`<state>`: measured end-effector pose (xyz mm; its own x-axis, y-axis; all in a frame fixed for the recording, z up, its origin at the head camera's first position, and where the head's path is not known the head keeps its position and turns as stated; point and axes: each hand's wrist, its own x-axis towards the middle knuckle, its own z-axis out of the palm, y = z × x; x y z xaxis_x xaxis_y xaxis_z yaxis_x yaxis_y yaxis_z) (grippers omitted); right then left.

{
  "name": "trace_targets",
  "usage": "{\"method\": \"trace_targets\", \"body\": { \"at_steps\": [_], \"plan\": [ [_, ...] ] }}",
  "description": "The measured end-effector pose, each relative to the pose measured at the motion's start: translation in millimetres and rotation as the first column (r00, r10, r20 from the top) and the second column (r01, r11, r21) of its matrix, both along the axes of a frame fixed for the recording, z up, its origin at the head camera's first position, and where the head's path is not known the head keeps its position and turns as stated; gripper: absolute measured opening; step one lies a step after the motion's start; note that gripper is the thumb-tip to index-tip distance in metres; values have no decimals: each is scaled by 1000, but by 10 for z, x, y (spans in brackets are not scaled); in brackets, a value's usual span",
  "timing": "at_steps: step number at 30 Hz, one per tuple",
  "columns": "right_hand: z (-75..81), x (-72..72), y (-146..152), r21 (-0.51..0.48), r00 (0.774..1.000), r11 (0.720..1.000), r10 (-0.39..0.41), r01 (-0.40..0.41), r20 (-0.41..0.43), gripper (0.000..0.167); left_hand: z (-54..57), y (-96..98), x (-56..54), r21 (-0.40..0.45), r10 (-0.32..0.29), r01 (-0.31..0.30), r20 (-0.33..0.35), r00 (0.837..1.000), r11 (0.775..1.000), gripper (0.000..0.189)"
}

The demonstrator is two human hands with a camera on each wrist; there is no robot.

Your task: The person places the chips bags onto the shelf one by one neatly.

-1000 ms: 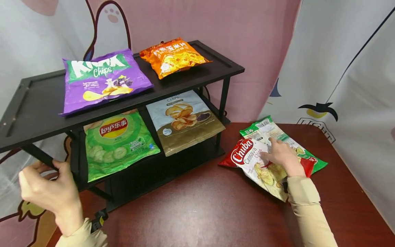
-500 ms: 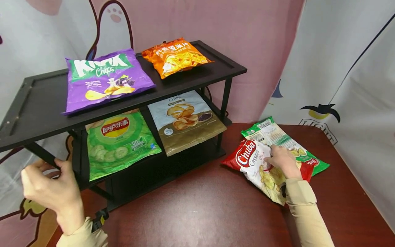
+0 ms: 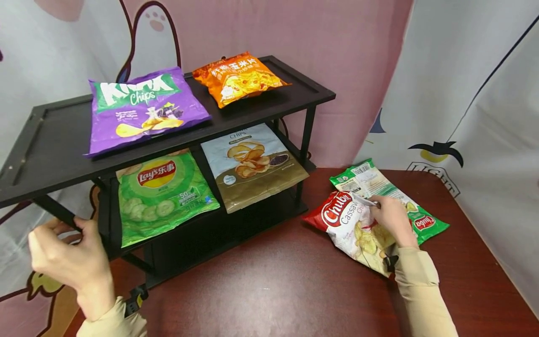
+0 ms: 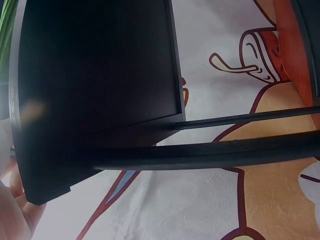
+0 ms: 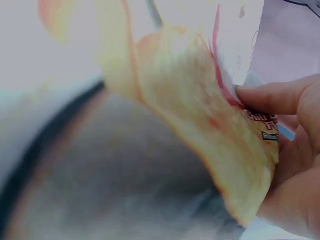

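My left hand (image 3: 69,255) grips the front left post (image 3: 56,210) of a black two-tier rack (image 3: 54,140). In the left wrist view, its fingers (image 4: 12,200) curl at the rack's corner. Over on the right, my right hand (image 3: 393,217) pinches the middle of a red and white bag of Chuba cassava chips (image 3: 347,217), its film bunched between thumb and fingers. Close up in the right wrist view, the bag (image 5: 235,150) is partly blurred. Beneath it lies a green Chuba chip bag (image 3: 381,185), partly covered.
On the rack's top are a purple chip bag (image 3: 145,110) and an orange one (image 3: 240,79). The lower shelf holds a green Lay's bag (image 3: 162,196) and a white and gold chip bag (image 3: 254,166). A printed curtain (image 3: 303,28) hangs behind the brown table (image 3: 261,285).
My right hand's fingers, earlier spread over the Chuba cassava chips bag, have drawn together and gathered its film. The bag has shifted slightly. My left hand keeps its place on the post.
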<state>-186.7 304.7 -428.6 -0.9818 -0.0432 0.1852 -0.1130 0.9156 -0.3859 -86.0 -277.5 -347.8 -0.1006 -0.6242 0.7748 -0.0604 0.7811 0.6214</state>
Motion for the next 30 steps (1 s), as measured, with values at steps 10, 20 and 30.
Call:
{"method": "trace_targets", "body": {
  "at_steps": [10, 20, 30],
  "plan": [
    [164, 148, -60, -225, 999, 974, 36, -35, 1, 27, -4, 0, 0, 7, -2, 2, -14, 1000, 1000, 8],
    [254, 239, -214, -465, 977, 878, 181, -110, 110, 35, 1, 15, -1, 24, 4, -4, -7, 1000, 1000, 4],
    [130, 212, -668, -792, 926, 579, 374, -191, 50, 33, 7, 14, 0, 18, 4, -4, -5, 1000, 1000, 4]
  ]
}}
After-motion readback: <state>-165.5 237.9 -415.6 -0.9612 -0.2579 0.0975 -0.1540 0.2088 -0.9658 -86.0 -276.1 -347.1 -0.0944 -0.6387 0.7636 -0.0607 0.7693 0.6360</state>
